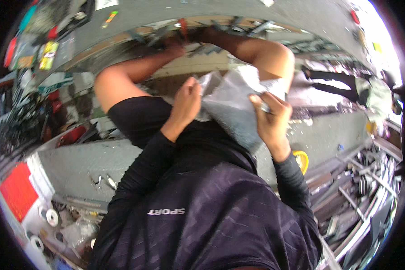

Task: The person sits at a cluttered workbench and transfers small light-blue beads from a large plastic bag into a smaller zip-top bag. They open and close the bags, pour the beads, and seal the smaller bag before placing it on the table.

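Observation:
A clear plastic bag [233, 100] is stretched between my two hands above my lap. Small greyish contents, too blurred to name, seem to lie in its lower part. At the bag's left edge, my left hand [187, 104] is closed with the fingertips pinching the plastic. My right hand [274, 118] grips the other side, thumb and curled fingers pressed on the film. The bag's top edge is crumpled and rises toward my right knee.
I sit on a grey bench [94, 164]. A yellow ring-shaped object [301, 162] lies by my right forearm. Dark strips fill a rack [346, 198] at lower right. A grey counter [153, 11] runs in front, and another person [369, 92] is at far right.

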A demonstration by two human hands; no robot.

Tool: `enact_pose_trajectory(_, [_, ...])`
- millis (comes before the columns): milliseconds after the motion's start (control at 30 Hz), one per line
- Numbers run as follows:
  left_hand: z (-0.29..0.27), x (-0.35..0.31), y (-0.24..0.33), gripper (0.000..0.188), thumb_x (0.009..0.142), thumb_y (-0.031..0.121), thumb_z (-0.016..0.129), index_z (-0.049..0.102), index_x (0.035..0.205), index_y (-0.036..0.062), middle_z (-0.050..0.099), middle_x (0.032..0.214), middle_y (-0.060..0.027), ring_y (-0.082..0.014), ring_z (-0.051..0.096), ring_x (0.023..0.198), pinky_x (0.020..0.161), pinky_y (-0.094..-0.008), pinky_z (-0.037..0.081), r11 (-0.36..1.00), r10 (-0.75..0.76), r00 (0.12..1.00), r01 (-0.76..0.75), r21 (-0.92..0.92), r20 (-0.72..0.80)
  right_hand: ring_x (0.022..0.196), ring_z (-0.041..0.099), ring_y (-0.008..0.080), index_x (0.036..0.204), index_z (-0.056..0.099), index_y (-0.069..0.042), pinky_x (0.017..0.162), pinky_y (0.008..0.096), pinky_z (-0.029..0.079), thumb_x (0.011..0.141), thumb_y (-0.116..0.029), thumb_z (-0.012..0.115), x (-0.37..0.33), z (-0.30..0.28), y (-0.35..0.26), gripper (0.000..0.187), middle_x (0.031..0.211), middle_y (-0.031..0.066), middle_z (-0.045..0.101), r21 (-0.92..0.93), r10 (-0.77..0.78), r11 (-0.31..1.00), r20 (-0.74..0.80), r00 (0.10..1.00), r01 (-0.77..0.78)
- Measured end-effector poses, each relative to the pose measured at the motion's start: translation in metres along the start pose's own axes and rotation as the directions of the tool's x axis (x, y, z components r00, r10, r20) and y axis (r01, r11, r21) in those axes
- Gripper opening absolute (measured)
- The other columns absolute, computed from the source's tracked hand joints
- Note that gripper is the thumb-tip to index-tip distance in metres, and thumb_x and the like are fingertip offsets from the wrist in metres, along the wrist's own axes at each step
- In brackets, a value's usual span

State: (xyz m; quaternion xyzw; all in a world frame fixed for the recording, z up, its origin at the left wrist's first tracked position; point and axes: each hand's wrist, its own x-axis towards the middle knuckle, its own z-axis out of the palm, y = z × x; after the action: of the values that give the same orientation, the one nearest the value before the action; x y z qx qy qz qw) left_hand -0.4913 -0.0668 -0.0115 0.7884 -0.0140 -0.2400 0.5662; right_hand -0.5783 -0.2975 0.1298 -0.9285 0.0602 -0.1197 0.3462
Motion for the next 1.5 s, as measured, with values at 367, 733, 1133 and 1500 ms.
enact_pose_trajectory(367, [-0.016,0.005,0.016,0.011,0.112,0.012,0.055,0.056,0.110,0.0016,0.056,0.089,-0.0049,-0.0118,0.049,0.084,0.077,-0.0339,0.044,0.987,0.158,0.960,-0.146,-0.067,0.233,0.062,0.032,0.0193,0.081,0.062,0.002,0.054,0.0371,0.038,0.102,-0.029,0.087,0.012,0.008,-0.008,0.046,0.064,0.0130,0.039,-0.005,0.053,0.999,0.111,0.992,-0.052])
enact_pose_trajectory(733, [-0.015,0.002,0.008,0.012,0.111,0.012,0.060,0.058,0.115,0.0008,0.062,0.091,-0.0164,-0.0220,0.061,0.080,0.078,-0.0391,0.050,0.967,0.225,0.960,-0.240,0.083,0.166,0.058,0.055,0.0316,0.084,0.065,0.000,0.058,0.0434,0.047,0.100,-0.040,0.088,0.013,0.011,0.000,0.049,0.064,0.0173,0.057,-0.082,0.127,0.990,0.200,0.971,-0.113])
enact_pose_trajectory(1133, [-0.011,0.008,-0.012,0.014,0.109,0.013,0.062,0.059,0.115,0.0006,0.067,0.095,-0.0220,-0.0400,0.071,0.087,0.082,-0.0447,0.053,0.951,0.298,0.944,-0.307,0.045,0.142,0.049,0.048,0.0318,0.085,0.064,0.000,0.055,0.0428,0.044,0.101,-0.037,0.088,0.014,0.015,0.004,0.046,0.059,0.0177,0.054,-0.081,0.077,0.995,0.204,0.976,-0.061])
enact_pose_trajectory(1500, [-0.010,0.007,-0.009,0.013,0.109,0.015,0.061,0.058,0.113,0.0024,0.062,0.089,-0.0204,-0.0382,0.066,0.079,0.077,-0.0441,0.051,0.962,0.260,0.952,-0.270,0.040,0.160,0.056,0.059,0.0400,0.083,0.061,-0.002,0.058,0.0473,0.048,0.101,-0.042,0.086,0.016,0.016,0.004,0.051,0.061,0.0196,0.058,-0.132,0.063,0.991,0.234,0.970,-0.033])
